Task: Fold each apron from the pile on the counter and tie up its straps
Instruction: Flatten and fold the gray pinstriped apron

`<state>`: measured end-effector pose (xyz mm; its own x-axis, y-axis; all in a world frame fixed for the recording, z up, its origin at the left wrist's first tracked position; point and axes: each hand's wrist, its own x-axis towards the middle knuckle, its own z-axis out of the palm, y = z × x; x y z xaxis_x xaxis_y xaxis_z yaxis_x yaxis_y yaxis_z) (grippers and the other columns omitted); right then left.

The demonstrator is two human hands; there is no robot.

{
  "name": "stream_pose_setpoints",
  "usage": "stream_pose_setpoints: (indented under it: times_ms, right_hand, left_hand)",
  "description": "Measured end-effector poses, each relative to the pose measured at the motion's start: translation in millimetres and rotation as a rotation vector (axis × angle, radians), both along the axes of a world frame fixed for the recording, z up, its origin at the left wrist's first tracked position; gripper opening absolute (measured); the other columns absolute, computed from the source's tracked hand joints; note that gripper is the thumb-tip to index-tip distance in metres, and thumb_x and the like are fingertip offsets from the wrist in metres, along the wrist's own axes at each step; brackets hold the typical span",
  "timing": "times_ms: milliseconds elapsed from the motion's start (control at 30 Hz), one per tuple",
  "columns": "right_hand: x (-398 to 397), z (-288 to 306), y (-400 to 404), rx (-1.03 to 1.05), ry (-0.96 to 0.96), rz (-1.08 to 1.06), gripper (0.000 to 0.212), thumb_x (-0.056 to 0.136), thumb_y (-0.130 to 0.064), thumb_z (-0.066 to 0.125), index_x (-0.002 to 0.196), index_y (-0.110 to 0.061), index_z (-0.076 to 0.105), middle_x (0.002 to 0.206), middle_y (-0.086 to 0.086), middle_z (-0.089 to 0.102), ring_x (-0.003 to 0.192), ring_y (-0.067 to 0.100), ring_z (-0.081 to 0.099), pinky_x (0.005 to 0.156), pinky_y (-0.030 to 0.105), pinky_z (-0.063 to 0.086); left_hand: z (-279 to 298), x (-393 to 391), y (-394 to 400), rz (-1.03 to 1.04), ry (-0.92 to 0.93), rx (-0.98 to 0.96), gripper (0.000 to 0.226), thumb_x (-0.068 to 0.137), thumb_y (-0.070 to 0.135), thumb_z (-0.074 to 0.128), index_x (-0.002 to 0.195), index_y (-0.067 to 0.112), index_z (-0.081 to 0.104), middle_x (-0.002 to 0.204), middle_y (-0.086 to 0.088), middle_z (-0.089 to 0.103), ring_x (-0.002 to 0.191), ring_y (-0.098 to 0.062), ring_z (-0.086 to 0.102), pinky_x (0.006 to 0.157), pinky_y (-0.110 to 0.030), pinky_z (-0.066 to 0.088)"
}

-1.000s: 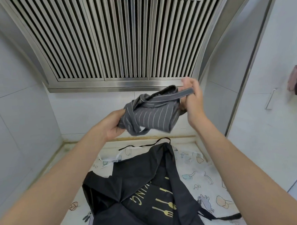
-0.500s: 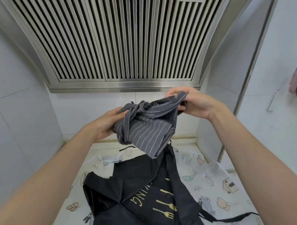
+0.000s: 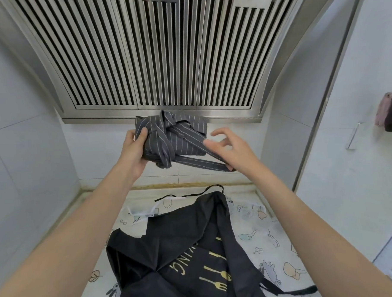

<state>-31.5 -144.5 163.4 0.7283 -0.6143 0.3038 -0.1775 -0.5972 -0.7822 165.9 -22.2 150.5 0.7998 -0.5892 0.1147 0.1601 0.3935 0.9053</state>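
A: Head view: what are the fingers doing?

B: The left hand [image 3: 135, 151] clamps the left edge of the striped apron [image 3: 172, 138], thumb on the front, the other fingers hidden behind the cloth. The right hand [image 3: 231, 150] has its fingers spread and loosely curled; its fingertips touch a strap [image 3: 202, 163] that runs from the bundle down to the hand. Whether it actually pinches the strap I cannot tell.

A: And the cloth?

B: Soft grey fabric with thin white stripes, folded into a lumpy packet, straps wound round it and crossing at the front. It is held up in the air in front of the hood [image 3: 164, 55], a steel one with long parallel slats.

A: Below?

B: A black apron [image 3: 186, 256] with gold cutlery print lies crumpled on the counter [image 3: 261, 237], over a pale cover with cartoon drawings.

A: Arms?

B: Both bare forearms reach up and forward, converging on the bundle.
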Motion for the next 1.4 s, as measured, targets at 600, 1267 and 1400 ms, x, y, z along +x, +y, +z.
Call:
stream_pose_setpoints:
  times_ms: [600,1267,1400]
  right_hand:
    - [16.3,14.3,-8.0,0.45,0.008,0.301,0.017,0.088,-0.022,0.063,0.098,-0.01,0.066,0.084,0.007,0.07,0.069,0.016,0.065,0.069,0.027,0.054]
    - [26.6,-11.3,-21.7,1.108,-0.921,0.123,0.025,0.097,0.008,0.036,0.105,-0.001,0.058,0.125,0.023,0.054,0.098,0.027,0.065,0.072,0.03,0.059]
    - [26.0,3.8,-11.9,0.578,-0.201,0.139,0.027,0.093,-0.025,0.055,0.119,-0.017,0.057,0.12,0.007,0.06,0.087,0.022,0.07,0.072,0.027,0.057]
  left_hand:
    - [21.9,-29.3,12.6,-0.784,-0.344,0.528,0.097,0.024,0.06,0.088,0.107,0.018,0.06,0.098,-0.001,0.073,0.088,-0.015,0.07,0.068,-0.025,0.056]
    - [-8.3,-12.7,11.3,-0.344,-0.165,0.219,0.034,0.085,0.03,0.059,0.116,0.016,0.057,0.104,-0.001,0.07,0.09,-0.017,0.067,0.075,-0.028,0.054]
    - [-3.7,-13.1,9.8,-0.408,-0.284,0.23,0.032,0.076,0.031,0.064,0.106,0.02,0.06,0.095,0.005,0.072,0.084,-0.011,0.068,0.068,-0.02,0.056]
